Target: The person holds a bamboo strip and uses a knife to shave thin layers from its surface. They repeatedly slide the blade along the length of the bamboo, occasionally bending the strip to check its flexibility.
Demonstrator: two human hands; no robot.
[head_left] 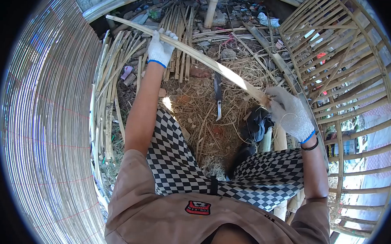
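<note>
A long pale bamboo strip [225,72] stretches across in front of me, slanting from the far left down to the right. My left hand [160,50], in a white glove with a blue cuff, is closed around it toward the far end. The near, darker end is gripped by my right hand [290,111], gloved the same way, its fingers partly hidden from this angle. Below the strip a knife [218,97] with a dark blade and pale handle lies on the fibre-strewn ground, touched by neither hand.
Cut bamboo strips [179,39] lie in bundles beyond and left of my left hand. A slatted bamboo frame [341,79] stands at right, a bamboo blind [49,117] hangs at left. Shavings [199,130] cover the ground; a bamboo post [211,10] rises at the back.
</note>
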